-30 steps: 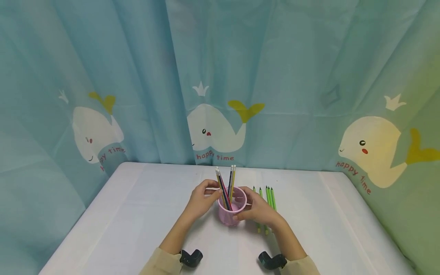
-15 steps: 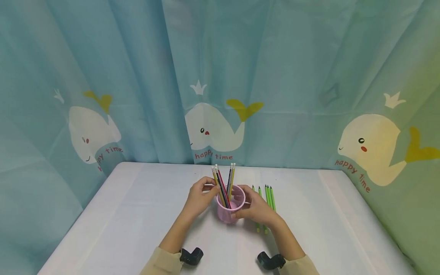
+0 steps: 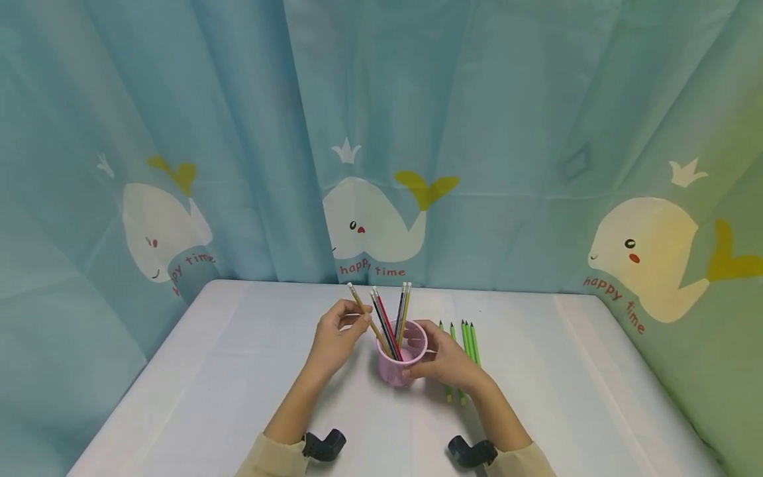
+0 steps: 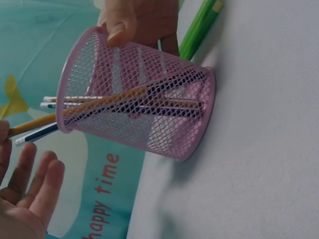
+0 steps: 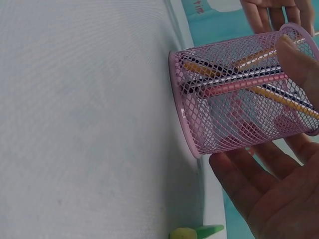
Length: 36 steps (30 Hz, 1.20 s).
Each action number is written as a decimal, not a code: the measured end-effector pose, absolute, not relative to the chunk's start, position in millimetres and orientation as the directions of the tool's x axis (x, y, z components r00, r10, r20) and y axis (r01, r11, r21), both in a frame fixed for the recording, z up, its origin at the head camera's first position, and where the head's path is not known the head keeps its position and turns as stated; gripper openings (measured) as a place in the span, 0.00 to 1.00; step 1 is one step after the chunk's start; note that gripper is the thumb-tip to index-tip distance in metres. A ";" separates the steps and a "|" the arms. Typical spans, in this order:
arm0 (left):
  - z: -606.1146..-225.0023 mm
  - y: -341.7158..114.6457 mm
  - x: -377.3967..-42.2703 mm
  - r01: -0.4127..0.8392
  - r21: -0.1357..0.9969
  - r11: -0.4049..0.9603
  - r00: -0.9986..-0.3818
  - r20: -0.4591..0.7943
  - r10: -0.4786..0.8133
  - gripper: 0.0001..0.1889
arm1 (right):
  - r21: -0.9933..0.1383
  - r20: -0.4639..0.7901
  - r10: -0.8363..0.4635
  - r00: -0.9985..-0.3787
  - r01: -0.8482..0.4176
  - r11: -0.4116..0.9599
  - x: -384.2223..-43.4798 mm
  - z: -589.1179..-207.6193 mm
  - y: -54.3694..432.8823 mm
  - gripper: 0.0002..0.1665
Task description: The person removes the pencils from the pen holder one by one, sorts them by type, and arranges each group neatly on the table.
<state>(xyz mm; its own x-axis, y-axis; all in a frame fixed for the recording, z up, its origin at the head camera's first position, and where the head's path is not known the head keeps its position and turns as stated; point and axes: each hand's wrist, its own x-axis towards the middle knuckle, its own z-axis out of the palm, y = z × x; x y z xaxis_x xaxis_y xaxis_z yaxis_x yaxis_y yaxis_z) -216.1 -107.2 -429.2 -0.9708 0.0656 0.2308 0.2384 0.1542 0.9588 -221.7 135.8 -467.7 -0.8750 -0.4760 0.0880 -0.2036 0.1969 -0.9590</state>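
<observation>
My right hand [image 3: 448, 359] grips a pink mesh pencil cup [image 3: 395, 376] from its right side, with the thumb on the near wall. Several pencils lean inside the cup, among them a red pencil [image 3: 384, 313] and dark striped ones. Between thumb and fingers, my left hand [image 3: 332, 339] pinches the upper part of a yellow pencil [image 4: 35, 124]. That pencil slants left over the rim, its lower end still inside the cup. In the left wrist view, the other left fingers spread loosely beside the rim. Whether the cup's base touches the table cannot be told for sure.
Several green pencils [image 3: 467, 339] lie on the white table [image 3: 238, 384] just right of the cup, partly behind my right hand. A blue-green curtain [image 3: 512, 132] with whale prints hangs behind the table.
My left hand has moved left with the yellow pencil's top, so it now leans apart from the other pencils. The right hand and the cup have barely shifted.
</observation>
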 end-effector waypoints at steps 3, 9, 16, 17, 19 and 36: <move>-425.5 -109.3 -214.3 0.270 0.957 0.107 -0.962 0.263 0.073 0.08 | -0.960 0.089 -0.478 -0.874 -0.203 0.193 -221.6 -467.3 135.9 0.50; -421.0 -113.0 -213.8 0.306 0.952 -0.009 -0.950 0.306 0.070 0.10 | -0.962 0.077 -0.474 -0.877 -0.190 0.196 -220.8 -466.0 135.4 0.50; -413.2 -117.5 -211.7 0.326 0.930 -0.172 -0.943 0.334 0.018 0.11 | -0.959 0.080 -0.472 -0.878 -0.197 0.203 -221.1 -465.8 135.6 0.50; -411.5 -118.6 -211.2 0.322 0.928 -0.189 -0.944 0.330 0.007 0.11 | -0.959 0.082 -0.473 -0.877 -0.199 0.202 -221.3 -465.9 135.7 0.50; -407.9 -121.0 -209.9 0.308 0.925 -0.225 -0.950 0.312 -0.019 0.10 | -0.960 0.090 -0.479 -0.873 -0.204 0.192 -221.8 -466.4 136.0 0.50; -393.0 -150.9 -209.5 0.222 0.950 -0.221 -0.974 0.208 -0.085 0.12 | -0.965 0.096 -0.478 -0.873 -0.200 0.171 -221.0 -468.0 135.3 0.49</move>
